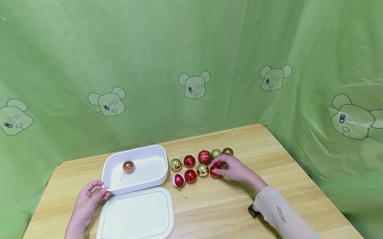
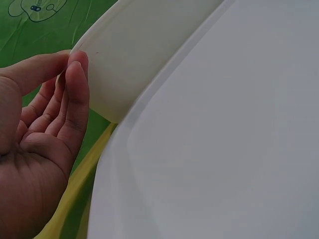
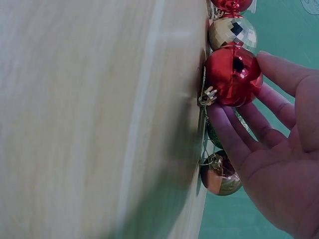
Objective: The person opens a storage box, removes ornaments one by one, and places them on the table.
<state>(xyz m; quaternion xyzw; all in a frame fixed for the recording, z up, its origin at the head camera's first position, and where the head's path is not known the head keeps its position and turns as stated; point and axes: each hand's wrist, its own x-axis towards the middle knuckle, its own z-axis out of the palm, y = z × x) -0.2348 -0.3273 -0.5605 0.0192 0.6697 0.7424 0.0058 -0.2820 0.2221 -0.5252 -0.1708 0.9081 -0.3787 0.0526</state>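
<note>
My left hand [image 1: 87,203] pinches the near left corner of the white box [image 1: 163,161] between thumb and fingers, as the left wrist view shows. Inside the box lies a copper ball ornament [image 1: 128,166] with its string. My right hand [image 1: 235,169] holds a shiny red ball ornament [image 3: 230,74] between thumb and fingers, at the right end of the front row. That ornament appears to be at the table surface. Beside it sits a faceted gold ball ornament [image 3: 234,32]. Behind the right hand are a brown-gold ball ornament [image 1: 228,151] and a green glitter one [image 1: 216,153].
A white lid [image 1: 138,219] lies flat in front of the box. Between box and right hand, several more ornaments stand in two rows, including a red-and-white one [image 1: 178,181] and a gold one [image 1: 175,164]. Green cloth [image 1: 187,43] hangs behind the wooden table [image 1: 217,220].
</note>
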